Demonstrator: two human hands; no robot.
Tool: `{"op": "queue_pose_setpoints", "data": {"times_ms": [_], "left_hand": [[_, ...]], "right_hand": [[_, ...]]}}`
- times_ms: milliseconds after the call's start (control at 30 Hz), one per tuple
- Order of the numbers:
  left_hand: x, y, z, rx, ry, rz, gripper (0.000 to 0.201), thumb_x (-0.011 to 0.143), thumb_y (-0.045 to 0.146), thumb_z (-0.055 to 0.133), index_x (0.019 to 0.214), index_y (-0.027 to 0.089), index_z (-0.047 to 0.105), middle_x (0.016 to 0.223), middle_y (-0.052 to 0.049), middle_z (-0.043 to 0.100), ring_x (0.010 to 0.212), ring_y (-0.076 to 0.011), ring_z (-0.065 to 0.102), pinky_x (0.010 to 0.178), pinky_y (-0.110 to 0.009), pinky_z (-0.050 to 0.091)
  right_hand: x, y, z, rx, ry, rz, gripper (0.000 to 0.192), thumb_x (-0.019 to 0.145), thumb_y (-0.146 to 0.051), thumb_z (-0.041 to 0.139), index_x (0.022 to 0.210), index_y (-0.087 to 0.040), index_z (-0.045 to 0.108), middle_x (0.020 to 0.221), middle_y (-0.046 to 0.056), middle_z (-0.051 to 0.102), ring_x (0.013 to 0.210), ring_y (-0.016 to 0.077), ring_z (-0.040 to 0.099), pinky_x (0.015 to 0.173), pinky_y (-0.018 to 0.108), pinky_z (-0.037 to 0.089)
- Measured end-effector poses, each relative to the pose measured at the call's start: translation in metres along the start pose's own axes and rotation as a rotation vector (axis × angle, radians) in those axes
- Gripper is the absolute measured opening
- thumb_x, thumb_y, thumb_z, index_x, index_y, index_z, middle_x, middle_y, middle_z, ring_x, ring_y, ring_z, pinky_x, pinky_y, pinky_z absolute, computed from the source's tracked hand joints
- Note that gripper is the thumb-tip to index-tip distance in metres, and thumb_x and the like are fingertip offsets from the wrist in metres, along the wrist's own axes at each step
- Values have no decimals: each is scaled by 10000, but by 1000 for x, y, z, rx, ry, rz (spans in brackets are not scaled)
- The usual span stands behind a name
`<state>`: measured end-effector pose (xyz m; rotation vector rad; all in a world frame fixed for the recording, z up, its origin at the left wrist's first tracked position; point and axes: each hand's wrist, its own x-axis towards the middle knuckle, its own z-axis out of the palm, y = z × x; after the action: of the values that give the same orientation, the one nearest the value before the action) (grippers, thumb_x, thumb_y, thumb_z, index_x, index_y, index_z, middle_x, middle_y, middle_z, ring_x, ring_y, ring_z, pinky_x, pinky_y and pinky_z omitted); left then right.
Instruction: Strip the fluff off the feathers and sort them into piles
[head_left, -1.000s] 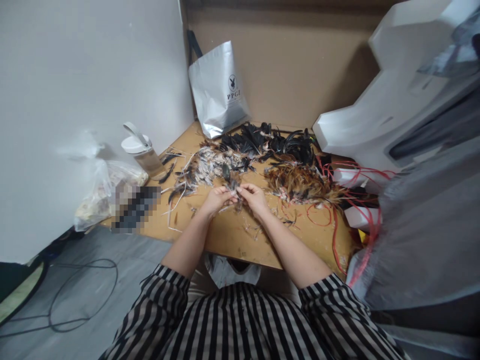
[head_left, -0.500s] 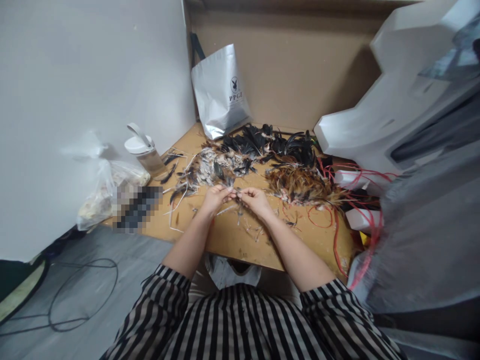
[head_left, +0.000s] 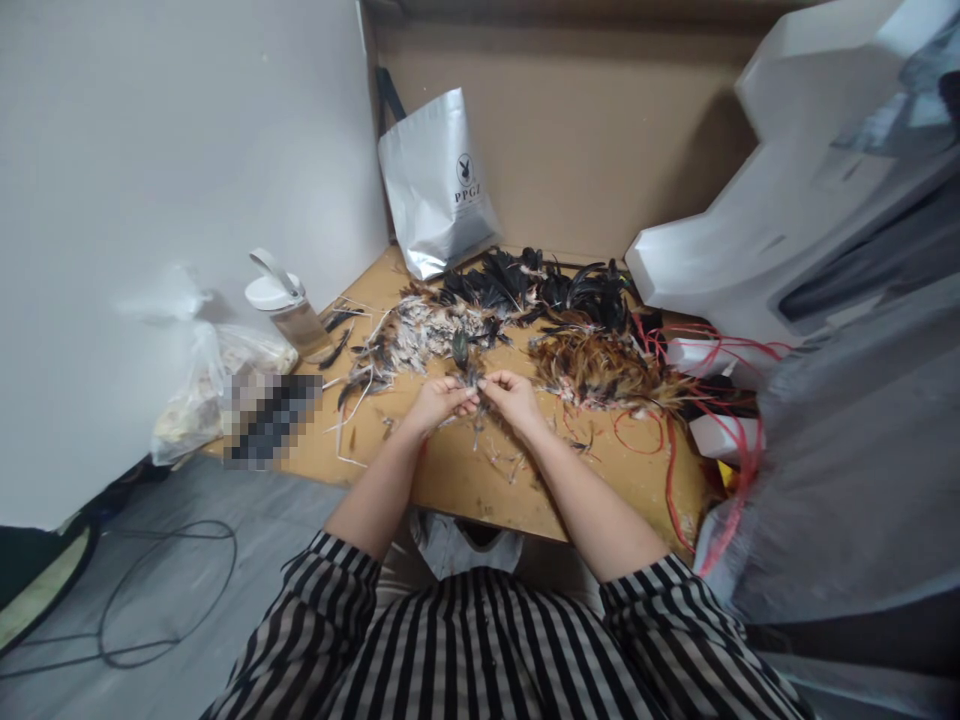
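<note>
Hands (head_left: 476,397) pinching wispy dark feather (head_left: 463,358)

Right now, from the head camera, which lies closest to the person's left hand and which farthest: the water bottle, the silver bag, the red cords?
1. Water bottle, to the left of the left hand, by the white wall.
2. Silver bag, straight behind, upright at the back of the table.
3. Red cords, far over on the right, beyond the right hand.
</note>
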<state>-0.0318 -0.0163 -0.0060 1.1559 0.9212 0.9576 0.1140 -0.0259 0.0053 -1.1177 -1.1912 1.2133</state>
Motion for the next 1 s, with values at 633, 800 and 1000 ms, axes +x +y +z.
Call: {"op": "queue_pose_setpoints", "data": {"times_ms": [633,800,1000], "left_hand": [[-2,6,5,15,0,-24,266,565,339,680,647,103,590,538,-37,604,463,-82,532,477,-188,386],[-1,0,4,15,-2,8,255,588,351,661,661,112,605,541,-31,600,466,-78,524,478,-187,381],[0,-1,0,25,44,35,257,601,364,651,649,115,612,553,-38,604,459,-76,514,468,-189,371]], "right_hand": [[-3,3,7,-11,71,-83,251,589,-391,617,611,-156,529,530,-42,491,477,70,402,487,200,324],[-4,2,9,43,68,-22,266,577,-405,620,585,-167,502,481,-59,444,438,61,358,449,195,289],[-3,-3,3,-10,22,23,267,580,-422,610,626,-165,555,485,-45,487,420,63,354,431,201,272]]}}
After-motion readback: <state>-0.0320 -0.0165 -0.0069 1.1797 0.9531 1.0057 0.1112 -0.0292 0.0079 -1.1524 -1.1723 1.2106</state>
